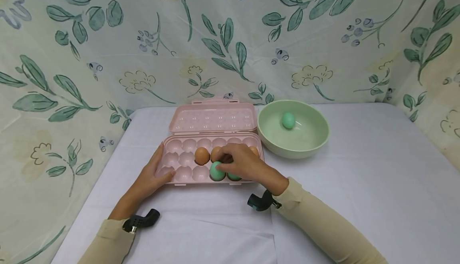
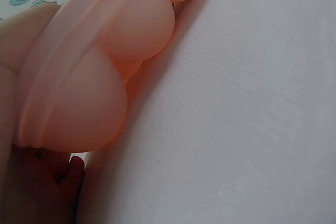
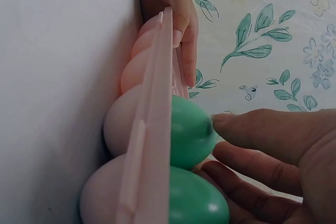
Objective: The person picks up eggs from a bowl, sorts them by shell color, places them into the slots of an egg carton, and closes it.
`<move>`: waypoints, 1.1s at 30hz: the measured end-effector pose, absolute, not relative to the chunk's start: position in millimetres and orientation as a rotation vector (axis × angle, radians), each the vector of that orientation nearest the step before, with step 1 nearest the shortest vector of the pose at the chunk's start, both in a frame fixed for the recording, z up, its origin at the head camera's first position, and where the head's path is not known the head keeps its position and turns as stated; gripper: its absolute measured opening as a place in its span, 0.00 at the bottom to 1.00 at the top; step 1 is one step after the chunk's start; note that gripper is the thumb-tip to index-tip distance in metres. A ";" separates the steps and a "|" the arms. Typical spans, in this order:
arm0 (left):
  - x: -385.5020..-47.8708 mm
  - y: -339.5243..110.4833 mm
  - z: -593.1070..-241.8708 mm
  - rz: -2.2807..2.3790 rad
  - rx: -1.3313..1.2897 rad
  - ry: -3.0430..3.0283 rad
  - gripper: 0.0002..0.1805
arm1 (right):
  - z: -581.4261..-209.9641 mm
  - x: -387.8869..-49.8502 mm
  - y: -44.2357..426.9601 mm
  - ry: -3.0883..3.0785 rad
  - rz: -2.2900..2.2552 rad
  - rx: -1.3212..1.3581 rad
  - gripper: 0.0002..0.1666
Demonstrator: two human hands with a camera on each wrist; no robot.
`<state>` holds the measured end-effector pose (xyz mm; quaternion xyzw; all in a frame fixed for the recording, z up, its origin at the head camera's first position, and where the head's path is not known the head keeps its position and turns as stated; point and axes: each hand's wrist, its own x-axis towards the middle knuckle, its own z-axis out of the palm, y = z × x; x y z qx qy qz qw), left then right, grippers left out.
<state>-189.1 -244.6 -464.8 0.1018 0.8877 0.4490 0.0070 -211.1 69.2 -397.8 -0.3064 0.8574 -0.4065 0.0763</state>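
A pink plastic egg carton (image 1: 184, 173) lies with its lid laid back. Brown eggs, among them one (image 1: 202, 156) in plain sight, sit in its middle row, partly covered by my right hand. My right hand (image 1: 241, 161) holds a green egg (image 1: 217, 171) in a front-row cup, thumb on its top and fingers curled beside it. Another green egg (image 3: 197, 198) sits in the adjoining cup, mostly under the hand in the head view. With my left hand (image 1: 149, 178) I grip the carton's left end, thumb over the front corner and fingers along the side.
Right of the carton, close against it, stands a light green bowl (image 1: 309, 140) with one green egg (image 1: 288, 120) inside. A white cloth (image 1: 201, 224) covers the table. Behind it hangs a leaf-patterned curtain (image 1: 223, 64). Each wrist carries a black camera mount.
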 end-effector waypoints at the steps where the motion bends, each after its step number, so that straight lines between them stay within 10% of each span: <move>1: -189.1 -244.5 -464.8 1.401 0.317 2.777 0.56 | -397.5 -211.3 69.4 2.575 -1.217 -0.920 0.12; 33: -188.7 -244.5 -465.9 1.377 0.322 2.795 0.56 | -373.1 -226.2 100.7 2.689 -1.296 -0.761 0.10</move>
